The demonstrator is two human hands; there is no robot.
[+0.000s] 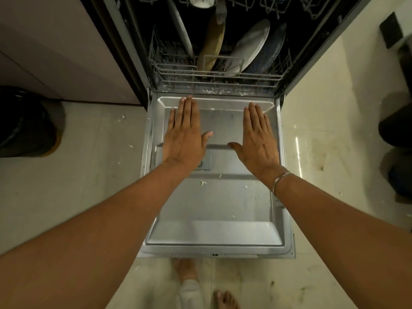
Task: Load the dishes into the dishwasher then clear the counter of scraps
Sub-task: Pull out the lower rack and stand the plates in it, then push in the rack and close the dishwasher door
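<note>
The dishwasher door (214, 204) lies open and flat in front of me, its steel inner face up. Behind it the lower wire rack (169, 70) sits pushed inside the tub. It holds a white plate (249, 45), a dark speckled plate (270, 49), a wooden board (213, 44) and a flat tray (181, 27) standing on edge. My left hand (186, 134) and my right hand (258, 137) are stretched out flat above the door, fingers straight and pointing at the rack, holding nothing. Whether the palms touch the door is unclear.
Pale scraps (202, 182) lie on the door, along the tub sill and on the tiled floor (93, 175). A dark bin (24, 123) stands at the left, dark objects (396, 128) at the right. My bare feet (185, 268) are below the door's edge. The upper rack (278, 5) shows at the top.
</note>
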